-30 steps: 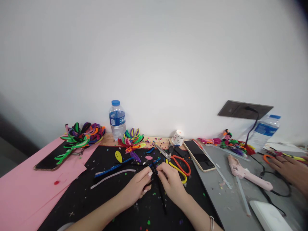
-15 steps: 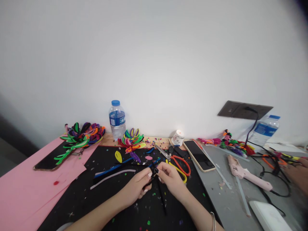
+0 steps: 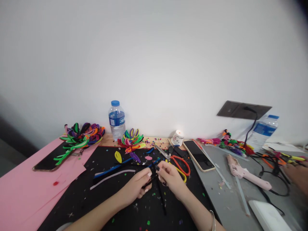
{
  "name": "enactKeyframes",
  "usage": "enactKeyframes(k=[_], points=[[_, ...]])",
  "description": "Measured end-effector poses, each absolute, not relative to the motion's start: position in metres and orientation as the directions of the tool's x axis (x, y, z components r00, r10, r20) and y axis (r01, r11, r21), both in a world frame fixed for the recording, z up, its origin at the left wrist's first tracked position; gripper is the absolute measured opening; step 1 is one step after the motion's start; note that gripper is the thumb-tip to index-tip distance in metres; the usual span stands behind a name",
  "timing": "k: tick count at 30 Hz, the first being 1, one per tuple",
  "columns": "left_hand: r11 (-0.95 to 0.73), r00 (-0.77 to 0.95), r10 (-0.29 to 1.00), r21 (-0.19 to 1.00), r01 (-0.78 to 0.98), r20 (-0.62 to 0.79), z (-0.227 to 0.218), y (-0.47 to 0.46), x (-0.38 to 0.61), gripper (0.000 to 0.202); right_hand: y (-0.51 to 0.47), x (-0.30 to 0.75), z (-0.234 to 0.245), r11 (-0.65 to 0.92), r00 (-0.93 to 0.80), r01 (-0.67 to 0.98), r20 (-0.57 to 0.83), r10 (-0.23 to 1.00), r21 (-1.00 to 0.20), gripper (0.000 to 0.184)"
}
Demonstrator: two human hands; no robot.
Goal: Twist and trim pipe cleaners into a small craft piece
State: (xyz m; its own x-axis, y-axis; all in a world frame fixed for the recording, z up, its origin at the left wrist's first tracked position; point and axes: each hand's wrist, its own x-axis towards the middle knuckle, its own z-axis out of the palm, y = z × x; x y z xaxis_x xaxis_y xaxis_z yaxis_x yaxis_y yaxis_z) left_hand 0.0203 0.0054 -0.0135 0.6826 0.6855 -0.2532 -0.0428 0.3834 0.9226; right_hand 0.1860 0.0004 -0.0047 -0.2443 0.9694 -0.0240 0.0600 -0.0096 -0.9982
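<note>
Head view, both hands pinching fuzzy black pipe cleaner

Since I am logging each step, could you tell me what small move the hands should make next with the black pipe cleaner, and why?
Probably a short twist by the right hand while the left hand pinches firmly: both grip the black pipe cleaner where their fingertips meet, and its long tail lies loose on the black mat.

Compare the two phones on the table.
The left phone lies on pink paper, green pipe cleaners overlapping it; the right phone lies uncovered beside the scissors. The right phone shows a pale case rim; the left phone's rim looks darker. Both lie flat, screens dark.
</note>
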Motion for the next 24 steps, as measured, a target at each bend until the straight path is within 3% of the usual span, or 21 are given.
enactKeyframes(k=[4,9,11,16,24], points=[[0.43,0.659,0.708,0.895,-0.118,-0.253,-0.018,0.006,0.021,0.03,0.005,0.191,-0.006,0.077,-0.067,0.248,0.062,0.996,-0.966,0.022],[0.439,0.571,0.782,0.871,-0.22,-0.251,-0.023,0.007,0.021,0.028,0.0,0.19,-0.009,0.234,-0.105,0.666,0.221,0.969,-0.708,0.01],[0.429,0.555,0.796,0.872,-0.236,-0.242,-0.022,0.008,0.02,0.027,-0.004,0.187,-0.006,0.273,-0.143,0.689,0.244,0.959,-0.671,0.01],[0.406,0.592,0.771,0.897,-0.175,-0.234,-0.017,0.007,0.02,0.027,-0.01,0.182,0.003,0.297,-0.196,0.602,0.223,0.955,-0.741,0.02],[0.38,0.666,0.701,0.924,-0.044,-0.256,-0.012,0.004,0.02,0.03,-0.012,0.179,0.003,0.367,-0.342,0.586,0.19,0.92,-0.723,0.025]])
